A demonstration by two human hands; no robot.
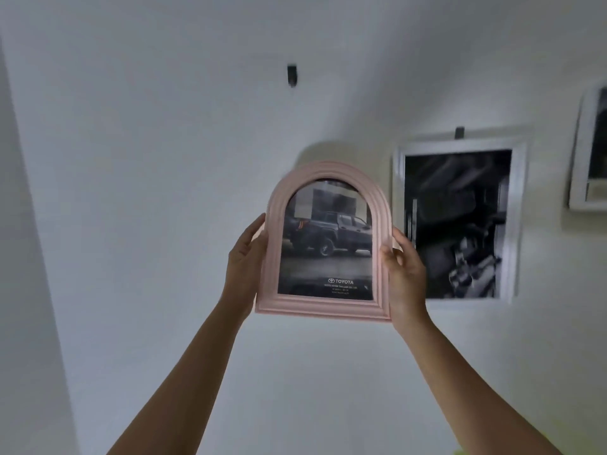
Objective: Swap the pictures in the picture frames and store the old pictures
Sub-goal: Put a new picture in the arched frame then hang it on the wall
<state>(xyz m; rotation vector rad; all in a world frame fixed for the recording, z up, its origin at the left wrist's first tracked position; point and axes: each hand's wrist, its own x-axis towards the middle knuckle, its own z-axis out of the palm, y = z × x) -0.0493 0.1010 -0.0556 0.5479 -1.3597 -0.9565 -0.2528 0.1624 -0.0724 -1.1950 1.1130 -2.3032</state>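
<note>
Both side edges of the pink frame [323,309] are gripped, by the left hand [244,257] and the right hand [404,274], so it is held level below the black hook [292,74] on the wall [157,192].

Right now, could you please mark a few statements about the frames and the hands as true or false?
1. The left hand and the right hand hold the pink arched frame by its side edges. True.
2. Its picture shows a motorcycle. False: it shows a dark pickup truck.
3. The dark wall hook up left carries a frame. False: nothing hangs on it.
4. A silver rectangular frame hangs to the right of the pink one. True.
</note>
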